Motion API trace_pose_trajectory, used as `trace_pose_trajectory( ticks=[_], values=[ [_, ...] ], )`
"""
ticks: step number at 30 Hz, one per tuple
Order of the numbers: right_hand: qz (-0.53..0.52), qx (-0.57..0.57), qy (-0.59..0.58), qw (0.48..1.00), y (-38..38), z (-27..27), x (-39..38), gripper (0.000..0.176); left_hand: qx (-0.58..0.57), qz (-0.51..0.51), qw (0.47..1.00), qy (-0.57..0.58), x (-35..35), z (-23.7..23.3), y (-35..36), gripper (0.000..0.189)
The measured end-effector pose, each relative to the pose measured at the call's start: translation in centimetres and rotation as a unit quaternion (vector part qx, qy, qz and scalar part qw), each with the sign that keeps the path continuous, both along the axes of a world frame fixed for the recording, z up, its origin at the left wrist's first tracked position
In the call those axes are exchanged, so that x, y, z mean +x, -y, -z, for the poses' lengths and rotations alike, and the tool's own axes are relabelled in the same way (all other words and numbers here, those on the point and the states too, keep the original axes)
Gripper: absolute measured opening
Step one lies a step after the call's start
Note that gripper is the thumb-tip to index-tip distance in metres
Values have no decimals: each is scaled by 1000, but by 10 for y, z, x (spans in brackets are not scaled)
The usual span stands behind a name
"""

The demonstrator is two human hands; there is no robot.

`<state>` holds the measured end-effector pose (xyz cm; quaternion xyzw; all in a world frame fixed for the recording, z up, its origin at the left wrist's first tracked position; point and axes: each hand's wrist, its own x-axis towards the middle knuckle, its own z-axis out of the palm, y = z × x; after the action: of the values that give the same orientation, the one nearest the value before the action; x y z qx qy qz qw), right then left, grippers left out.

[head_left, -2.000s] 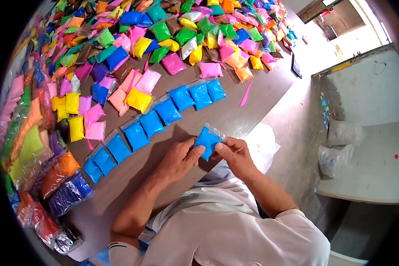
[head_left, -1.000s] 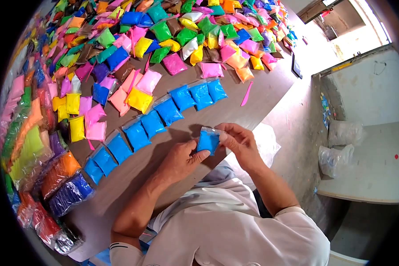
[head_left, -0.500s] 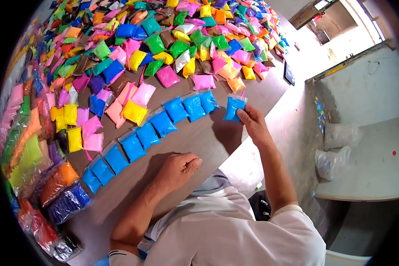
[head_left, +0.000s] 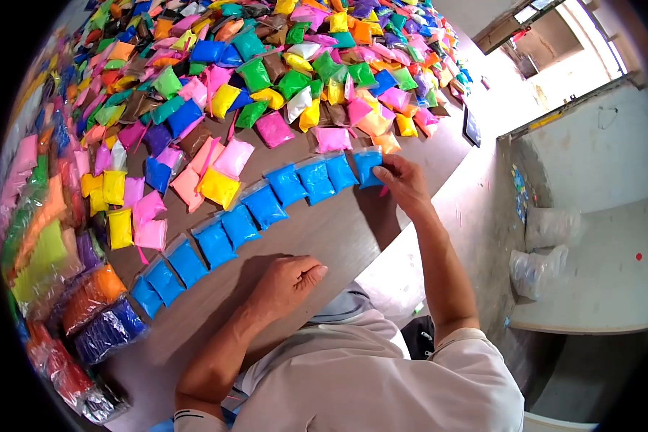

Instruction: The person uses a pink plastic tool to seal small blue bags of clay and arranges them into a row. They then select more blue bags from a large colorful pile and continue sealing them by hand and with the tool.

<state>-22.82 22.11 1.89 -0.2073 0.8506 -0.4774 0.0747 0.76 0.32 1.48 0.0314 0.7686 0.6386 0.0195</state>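
Note:
A curved row of several small clear packets with blue filling (head_left: 263, 206) lies across the brown table. At the row's right end, my right hand (head_left: 405, 181) pinches the edge of one blue packet (head_left: 368, 165) between thumb and fingers. That packet sits beside the last one in the row, at about the same level. A bit of pink shows just under my fingertips. Below the middle of the row, my left hand (head_left: 289, 282) rests on the table with its fingers curled in and nothing visible in them.
A large heap of multicoloured packets (head_left: 288, 79) covers the far side of the table. Bundled packs (head_left: 111, 331) in clear wrap line the left edge. A dark phone-like object (head_left: 471, 127) lies near the right edge. Plastic bags (head_left: 536, 270) stand at far right.
My right hand has moved left with the blue packet, bringing it from apart to the end of the row. My left hand has stayed in nearly the same place.

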Motion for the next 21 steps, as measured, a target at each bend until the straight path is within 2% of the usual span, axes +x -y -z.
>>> trace_pose_trajectory(
  ticks=[5, 8, 12, 15, 21],
  values=[
    [59, 81, -122, 987, 9, -4, 11, 22, 6, -1, 1000, 1, 0, -1, 0, 25],
    [83, 92, -170, 978, 12, -2, 30, 19, 3, -2, 1000, -11, 0, -1, 0, 24],
    [71, 74, -174, 979, 15, 11, 42, 19, -4, -1, 1000, -2, 1, 0, 0, 23],
    [78, 96, -257, 959, 18, 9, 44, 19, -13, 1, 1000, -4, 0, 0, 1, 23],
    [65, 93, -287, 951, 44, 1, 52, 19, -26, -4, 999, -17, 1, -6, 1, 23]
  ],
)
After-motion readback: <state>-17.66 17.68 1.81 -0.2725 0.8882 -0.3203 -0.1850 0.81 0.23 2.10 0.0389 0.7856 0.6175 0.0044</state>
